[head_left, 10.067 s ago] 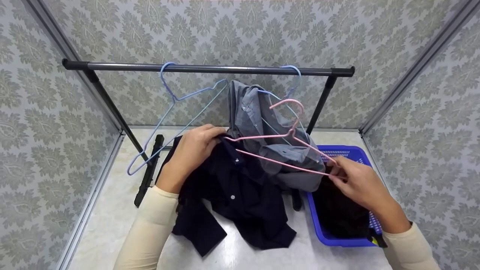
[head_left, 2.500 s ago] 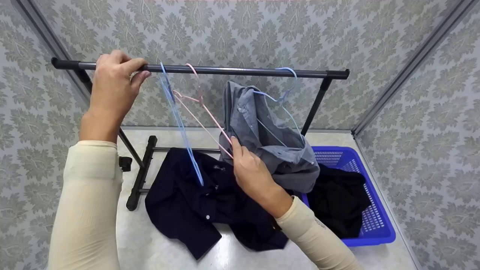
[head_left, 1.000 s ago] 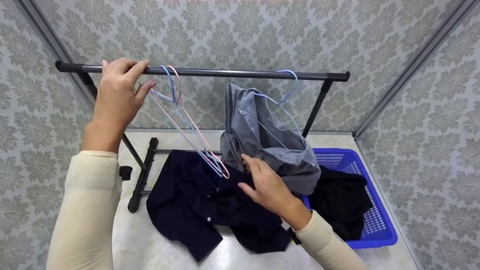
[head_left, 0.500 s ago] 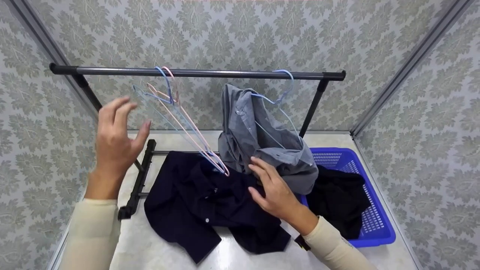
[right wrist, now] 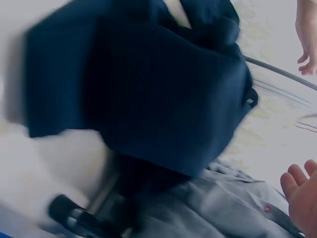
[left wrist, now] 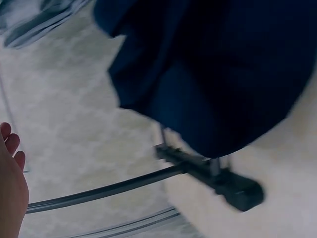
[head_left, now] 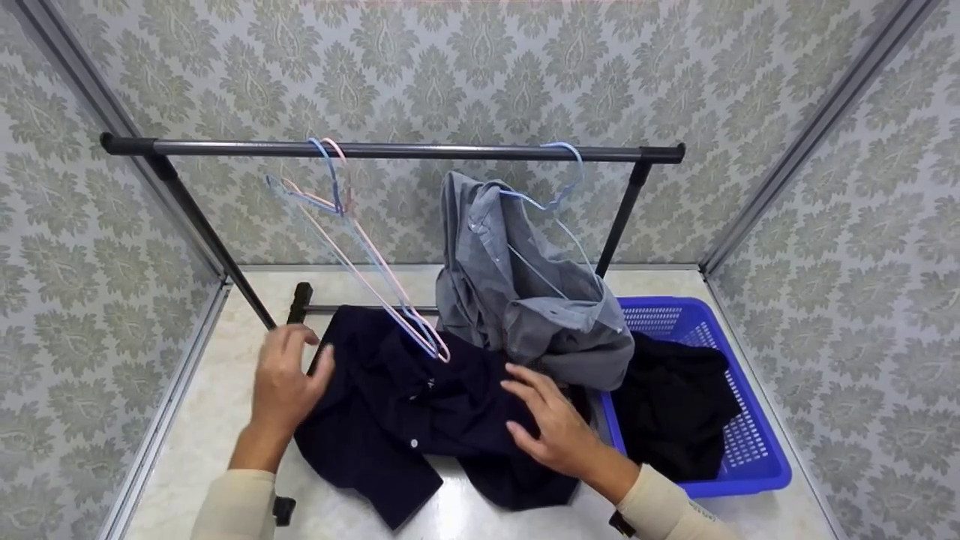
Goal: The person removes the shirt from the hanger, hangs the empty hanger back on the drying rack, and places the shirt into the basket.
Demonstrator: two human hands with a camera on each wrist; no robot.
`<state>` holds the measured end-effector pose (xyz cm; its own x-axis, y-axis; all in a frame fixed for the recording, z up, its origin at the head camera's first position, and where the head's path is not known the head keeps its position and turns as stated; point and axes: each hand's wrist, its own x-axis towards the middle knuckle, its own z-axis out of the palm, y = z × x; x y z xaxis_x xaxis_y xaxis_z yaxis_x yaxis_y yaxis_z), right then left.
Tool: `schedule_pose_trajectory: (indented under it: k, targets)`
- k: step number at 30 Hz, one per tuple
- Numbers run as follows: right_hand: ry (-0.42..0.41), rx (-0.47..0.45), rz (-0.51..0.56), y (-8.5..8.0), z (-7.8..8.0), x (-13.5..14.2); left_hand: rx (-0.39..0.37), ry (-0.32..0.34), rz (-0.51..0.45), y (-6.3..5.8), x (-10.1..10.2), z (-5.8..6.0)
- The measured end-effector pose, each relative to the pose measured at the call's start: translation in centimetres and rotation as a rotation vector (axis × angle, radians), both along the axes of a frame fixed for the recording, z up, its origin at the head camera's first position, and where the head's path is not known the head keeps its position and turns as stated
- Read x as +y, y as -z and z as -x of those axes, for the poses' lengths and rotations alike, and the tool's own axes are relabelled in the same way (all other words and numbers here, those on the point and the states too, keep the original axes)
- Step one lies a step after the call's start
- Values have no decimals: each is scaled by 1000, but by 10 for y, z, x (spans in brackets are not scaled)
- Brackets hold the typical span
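A navy collared shirt (head_left: 420, 420) with white buttons lies crumpled on the floor, across the base of a black garment rack (head_left: 450, 152). My left hand (head_left: 289, 379), fingers loosely bent and holding nothing, hovers at the shirt's left side. Over its right side is my right hand (head_left: 555, 424), fingers spread and empty. Above the shirt, a blue hanger (head_left: 331, 171) and a pink hanger (head_left: 446, 354) hang side by side from the rail, both bare. In the right wrist view the navy shirt (right wrist: 148, 89) is blurred, with my fingers (right wrist: 297, 176) apart from it.
A grey shirt (head_left: 484, 255) hangs bunched on another blue hanger (head_left: 581, 169) towards the rail's right end. Behind my right forearm stands a blue perforated basket (head_left: 776, 476) with black cloth (head_left: 675, 412) inside. Patterned walls (head_left: 862, 300) enclose the rack on three sides.
The pink hanger, earlier in my right hand at the navy shirt's collar, now hangs on the rail beside the blue one. My left hand has let go of the rail and come down; my right has lowered slightly.
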<state>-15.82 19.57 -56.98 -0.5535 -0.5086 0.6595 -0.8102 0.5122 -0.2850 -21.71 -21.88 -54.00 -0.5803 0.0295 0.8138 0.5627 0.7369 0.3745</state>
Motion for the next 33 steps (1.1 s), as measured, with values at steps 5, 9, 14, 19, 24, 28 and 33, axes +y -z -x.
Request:
schedule_pose_trajectory:
  k: [5,9,14,19,24,28,33]
  targets:
    - [36,-76,-29,25,-9,3,-240,7,82,43,10,-5]
    - [82,-156,-72,41,-13,4,-471,-18,148,66,20,-4]
    - [156,-252,-102,56,-17,5,-702,-60,195,82,28,-3]
    - [267,-364,-128,65,-18,7,-827,-88,181,93,33,0]
    - [380,-582,-147,74,-20,9,-895,-70,125,104,39,0]
    - [417,-744,-123,80,-20,7,-939,-31,80,108,46,0]
    - [449,-787,-123,80,-16,2,-920,-7,50,107,54,1]
